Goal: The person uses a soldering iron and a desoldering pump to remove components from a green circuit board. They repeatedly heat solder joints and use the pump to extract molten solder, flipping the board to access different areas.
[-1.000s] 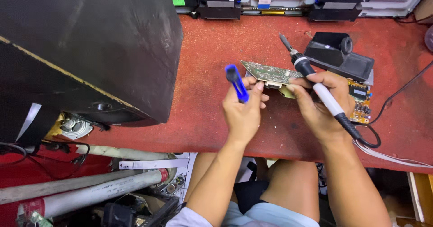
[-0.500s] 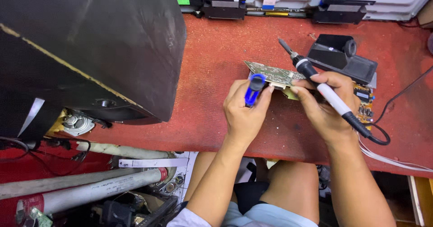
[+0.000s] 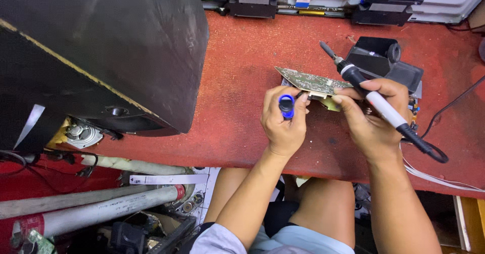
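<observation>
A green circuit board (image 3: 308,81) is held tilted above the red bench top (image 3: 242,67). My left hand (image 3: 284,120) grips a blue pen-shaped tool (image 3: 286,105), its round end facing the camera, right by the board's near edge. My right hand (image 3: 371,115) holds a soldering iron (image 3: 365,92) with a white and black handle, tip pointing up and away past the board's right end; the fingers of this hand also pinch the board's right side. The iron's black cable (image 3: 429,150) trails off to the right.
A big black speaker cabinet (image 3: 101,47) fills the left. A black iron stand (image 3: 386,62) lies behind my right hand. Black and white devices (image 3: 252,1) line the far edge. Grey pipes (image 3: 91,211) and clutter lie below the bench at left.
My left hand has brought the blue tool down from upright and in close to the board's near edge. The right hand with the iron has stayed nearly still.
</observation>
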